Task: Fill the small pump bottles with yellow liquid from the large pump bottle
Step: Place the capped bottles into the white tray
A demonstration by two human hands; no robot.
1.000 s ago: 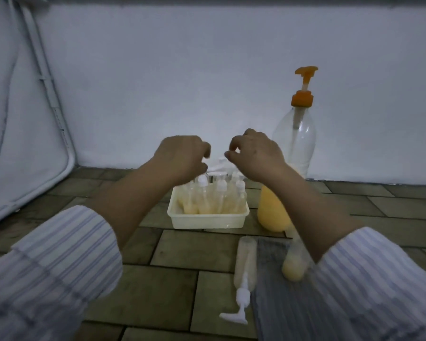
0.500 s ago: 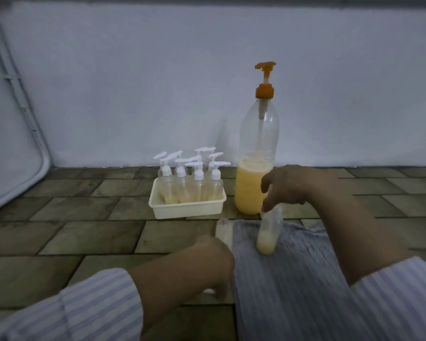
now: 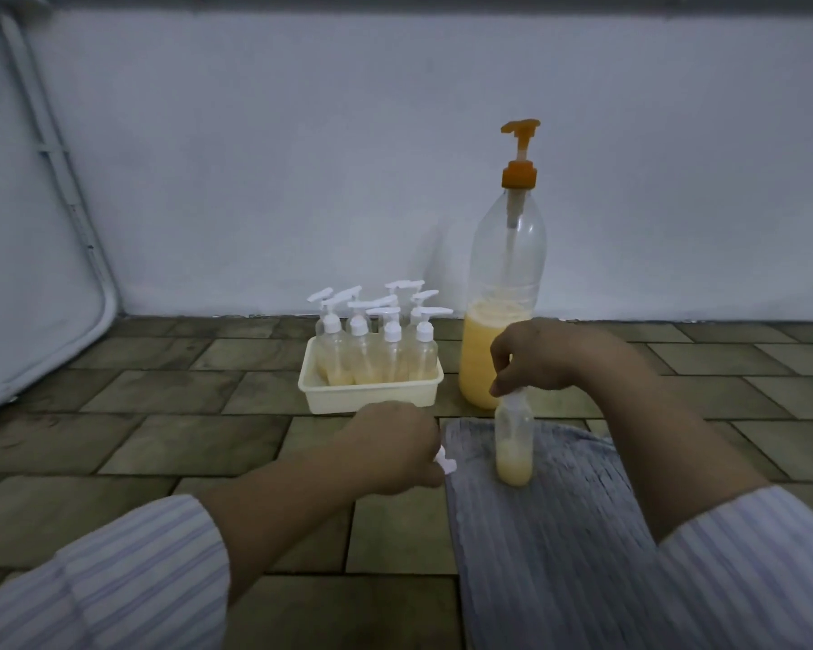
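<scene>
1. Pinching the neck of a small bottle point(image 3: 515, 438), right hand point(image 3: 543, 356) holds it upright on the cloth point(image 3: 536, 546), near the cloth's far edge; yellow liquid fills only its bottom.
2. Left hand point(image 3: 393, 450) is clenched round a white pump point(image 3: 446, 461) at the cloth's left edge.
3. Big bottle point(image 3: 503, 312) stands just behind, beside the tray point(image 3: 372, 396) of filled bottles point(image 3: 376, 344).
4. Bare floor point(image 3: 160, 415) lies left of the tray.

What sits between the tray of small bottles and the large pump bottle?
Nothing: in the head view, only a narrow strip of bare floor tile separates the tray from the large pump bottle. The two stand side by side, apart.
</scene>
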